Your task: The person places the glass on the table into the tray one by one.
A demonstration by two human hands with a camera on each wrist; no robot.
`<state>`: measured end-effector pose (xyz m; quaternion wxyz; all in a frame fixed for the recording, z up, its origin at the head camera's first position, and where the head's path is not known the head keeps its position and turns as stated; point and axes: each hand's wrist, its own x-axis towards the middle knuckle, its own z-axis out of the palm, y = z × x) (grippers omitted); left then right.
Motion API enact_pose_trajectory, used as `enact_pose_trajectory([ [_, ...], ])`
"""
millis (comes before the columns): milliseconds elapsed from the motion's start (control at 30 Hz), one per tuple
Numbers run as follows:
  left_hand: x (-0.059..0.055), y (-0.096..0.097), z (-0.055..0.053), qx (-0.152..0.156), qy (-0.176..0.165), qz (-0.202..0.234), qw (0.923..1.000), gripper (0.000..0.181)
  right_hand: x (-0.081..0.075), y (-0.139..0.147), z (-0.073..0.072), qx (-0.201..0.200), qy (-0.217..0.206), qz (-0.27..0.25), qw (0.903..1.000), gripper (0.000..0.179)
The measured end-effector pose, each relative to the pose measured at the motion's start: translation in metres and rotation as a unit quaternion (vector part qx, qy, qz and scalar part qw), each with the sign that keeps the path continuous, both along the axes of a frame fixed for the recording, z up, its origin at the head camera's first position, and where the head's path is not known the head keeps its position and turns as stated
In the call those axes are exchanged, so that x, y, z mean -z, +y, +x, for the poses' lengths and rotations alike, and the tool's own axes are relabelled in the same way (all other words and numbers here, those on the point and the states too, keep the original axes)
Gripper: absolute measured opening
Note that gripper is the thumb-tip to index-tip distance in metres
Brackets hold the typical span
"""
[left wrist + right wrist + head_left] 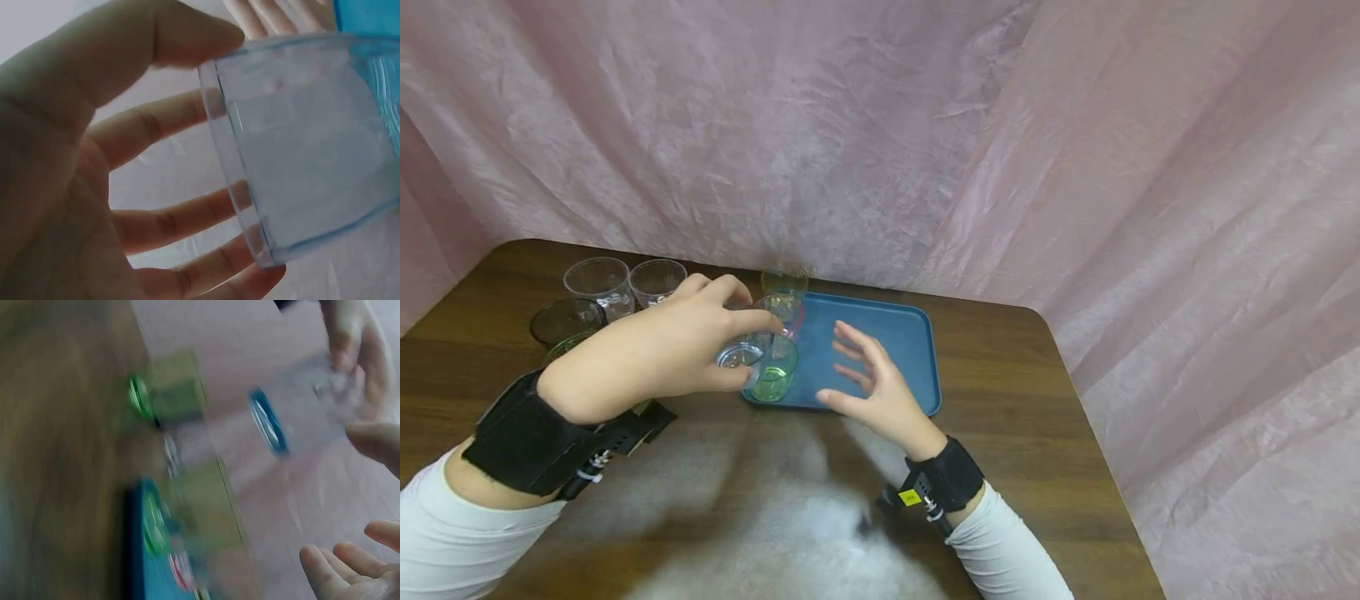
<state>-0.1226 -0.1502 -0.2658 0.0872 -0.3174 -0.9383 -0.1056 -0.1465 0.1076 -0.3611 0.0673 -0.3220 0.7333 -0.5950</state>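
1. A person's left hand (703,337) grips a clear blue-based tumbler (742,353) near its rim, the thumb on one side and the other fingers around the far side. The tumbler is held in the air, roughly upright with its base down, by the left end of a blue tray (895,333).
2. The right hand (883,387) is raised over the tray's near right part, its fingers spread, lightly bent and grasping nothing, apart from the tumbler.
3. At the tray's left end, 3 tinted tumblers stand in a row: a green tumbler (773,387) at the near corner, a pink tumbler (797,322) behind it and a yellow tumbler (785,279) at the far corner.
4. Farther left on the wooden desk (1015,375) are 2 colorless tumblers (598,279), side by side, and a dark gray tumbler (567,323) in front of them, partly hidden by the left arm.
5. Both wrists wear black straps (953,475) below white sleeves (1011,542); a pink curtain (850,167) hangs behind the desk.
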Motion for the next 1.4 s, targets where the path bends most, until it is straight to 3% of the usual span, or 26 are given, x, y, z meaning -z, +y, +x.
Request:
enact_pose_trajectory([
  [133, 0.0, 0.013, 0.005, 0.036, 0.007, 0.016, 0.9992, 0.042, -0.003, -0.019, 0.009, -0.06, -0.026, 0.011, 0.9978, 0.086],
  [233, 0.001, 0.022, 0.009, 0.065, 0.002, 0.029, 0.9975, 0.041, -0.002, -0.027, 0.013, -0.077, -0.034, 0.029, 0.9961, 0.09],
  [400, 0.007, 0.031, 0.012, 0.102, 0.004, 0.05, 0.9935, 0.04, 0.004, -0.03, 0.016, -0.067, -0.045, 0.015, 0.9966, 0.085],
  [600, 0.015, 0.033, 0.012, 0.109, -0.005, 0.069, 0.9916, 0.038, 0.006, -0.03, 0.016, -0.053, -0.051, 0.006, 0.9973, 0.077],
  [833, 0.024, 0.032, 0.009, 0.128, 0.005, 0.09, 0.9877, 0.04, 0.002, -0.026, 0.016, -0.025, -0.014, 0.035, 0.999, 0.071],
  [1067, 0.034, 0.029, 0.004, 0.122, 0.025, 0.145, 0.9816, 0.051, -0.005, -0.021, 0.007, -0.005, 0.018, 0.013, 0.9997, 0.068],
  [1167, 0.044, 0.028, 0.002, 0.106, 0.049, 0.201, 0.9725, 0.059, -0.009, -0.018, 0.002, 0.005, 0.018, 0.005, 0.9998, 0.068],
  [1233, 0.053, 0.026, 0.0, 0.09, 0.062, 0.25, 0.9619, 0.063, -0.012, -0.015, -0.003, 0.011, 0.018, 0.002, 0.9998, 0.068],
  [1333, 0.069, 0.022, -0.001, 0.047, 0.072, 0.335, 0.9383, 0.064, -0.014, -0.01, -0.014, 0.035, 0.011, -0.003, 0.9993, 0.068],
  [1400, 0.082, 0.018, -0.003, 0.003, 0.057, 0.396, 0.9165, 0.062, -0.014, -0.006, -0.025, 0.057, 0.005, -0.006, 0.9983, 0.068],
])
